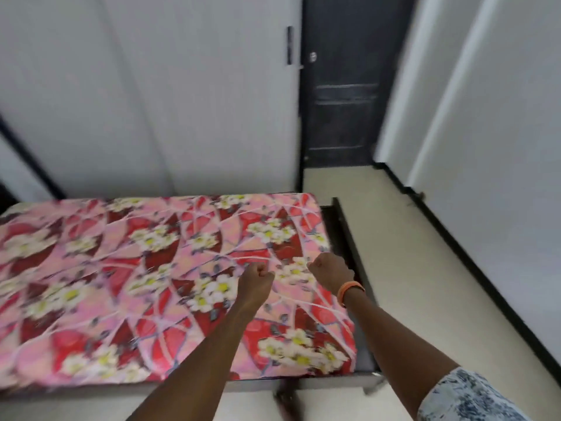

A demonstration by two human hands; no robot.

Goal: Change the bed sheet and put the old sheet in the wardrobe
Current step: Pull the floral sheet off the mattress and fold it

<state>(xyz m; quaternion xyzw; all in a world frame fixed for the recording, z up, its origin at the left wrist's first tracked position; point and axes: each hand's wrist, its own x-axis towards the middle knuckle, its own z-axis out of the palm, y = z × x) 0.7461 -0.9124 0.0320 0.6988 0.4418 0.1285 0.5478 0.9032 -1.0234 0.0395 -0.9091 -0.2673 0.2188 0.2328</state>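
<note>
A single bed stands along a white wall, covered with a pink-and-red bed sheet printed with white-and-yellow flowers [145, 278]. The sheet lies flat over the mattress and reaches its far and near edges; at the right end it drops over the mattress edge, where the dark metal bed frame [349, 238] shows beside it. The picture is blurred by motion, so fine folds in the fabric cannot be read.

Both arms reach forward over the right-hand part of the bed. The left hand [258, 276] is over the sheet, its fingers curled tight into a fist. Whether this grip pinches a fold of the sheet or holds nothing cannot be told. The right hand [329, 270] is near the right edge of the mattress, just beside the left hand but apart from it, and its fingers are also curled in. Whether this grip holds cloth cannot be told either. An orange band [350, 290] circles the right wrist, and a white-and-blue patterned sleeve [467, 396] covers the right upper arm at the lower right corner of the view.

Behind the bed stands a tall white panel with a dark vertical handle [290, 45] near its right edge; it may be the wardrobe door, but this is not certain. To the right of it is a black panelled door [343, 101] with a round metal lock. A cream tiled floor [394, 253] runs from that door along the right end of the bed, bordered by a black skirting strip [473, 268] at the foot of the white right-hand wall.
</note>
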